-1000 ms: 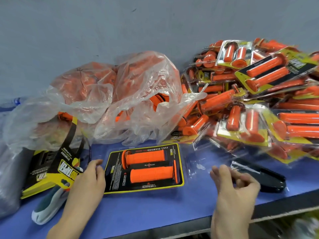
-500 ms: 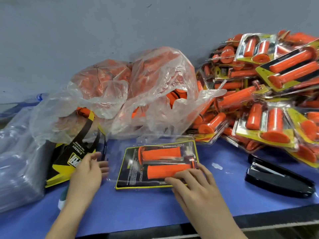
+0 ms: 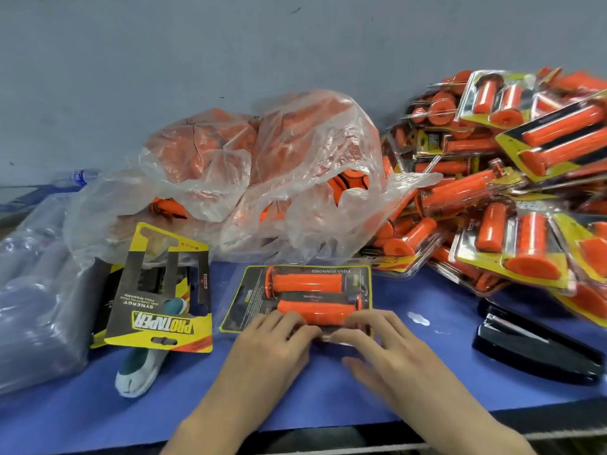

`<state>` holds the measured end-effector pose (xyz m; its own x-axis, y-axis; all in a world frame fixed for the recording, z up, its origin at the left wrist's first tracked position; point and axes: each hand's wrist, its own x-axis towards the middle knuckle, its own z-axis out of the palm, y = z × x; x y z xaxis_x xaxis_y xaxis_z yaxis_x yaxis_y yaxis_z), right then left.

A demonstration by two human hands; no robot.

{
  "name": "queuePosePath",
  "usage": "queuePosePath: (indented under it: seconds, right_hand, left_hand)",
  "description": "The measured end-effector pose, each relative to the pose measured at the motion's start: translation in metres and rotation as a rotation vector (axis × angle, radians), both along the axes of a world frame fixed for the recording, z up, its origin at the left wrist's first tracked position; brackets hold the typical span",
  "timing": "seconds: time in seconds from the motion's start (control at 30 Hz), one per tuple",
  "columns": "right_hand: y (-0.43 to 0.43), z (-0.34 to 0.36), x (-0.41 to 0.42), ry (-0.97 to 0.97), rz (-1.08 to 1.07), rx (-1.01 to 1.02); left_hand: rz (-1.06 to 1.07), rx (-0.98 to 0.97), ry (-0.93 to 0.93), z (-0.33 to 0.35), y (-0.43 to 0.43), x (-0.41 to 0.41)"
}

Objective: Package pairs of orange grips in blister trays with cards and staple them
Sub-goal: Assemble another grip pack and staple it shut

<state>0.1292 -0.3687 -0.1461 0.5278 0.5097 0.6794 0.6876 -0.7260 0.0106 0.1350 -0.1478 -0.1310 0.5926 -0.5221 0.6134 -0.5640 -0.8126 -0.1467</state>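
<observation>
A blister pack [image 3: 249, 300] with a black and yellow card lies on the blue table, holding two orange grips [image 3: 305, 283] side by side. My left hand [image 3: 272, 348] and my right hand [image 3: 384, 343] both rest on its near edge, fingers fairly straight and pressing down on the plastic by the nearer grip [image 3: 315, 315]. A black stapler [image 3: 532, 346] lies to the right, apart from my hands. A stack of yellow and black cards [image 3: 161, 310] stands tilted to the left.
Clear bags of loose orange grips [image 3: 262, 178] sit behind the pack. A heap of finished packs [image 3: 512, 192] fills the right. Stacked clear blister trays [image 3: 36, 300] are at far left. A white and teal tool [image 3: 141, 372] lies under the cards. The table's front edge [image 3: 460, 431] is close.
My left hand moved from the cards at left over to the pack's near edge. My right hand shifted slightly right along that edge. The view has come closer.
</observation>
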Motion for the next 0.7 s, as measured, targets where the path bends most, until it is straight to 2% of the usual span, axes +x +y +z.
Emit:
queuePosePath:
  seconds: [0.13,0.3,0.43,0.7]
  right_hand:
    - [-0.018,0.011,0.008,0.012,-0.085,-0.014]
    - [-0.017,0.019,0.009,0.033,0.022,-0.063]
    - [-0.01,0.021,0.008,0.127,0.117,-0.02]
    - [0.0,0.014,0.004,0.064,0.046,0.041]
  left_hand:
    - [-0.033,-0.07,0.04,0.003,0.007,-0.002]
    - [-0.049,-0.119,0.101,0.002,0.01,-0.005]
    - [-0.053,-0.049,0.016,0.002,-0.002,-0.003]
    - [-0.097,-0.075,-0.025,0.005,-0.01,-0.003]
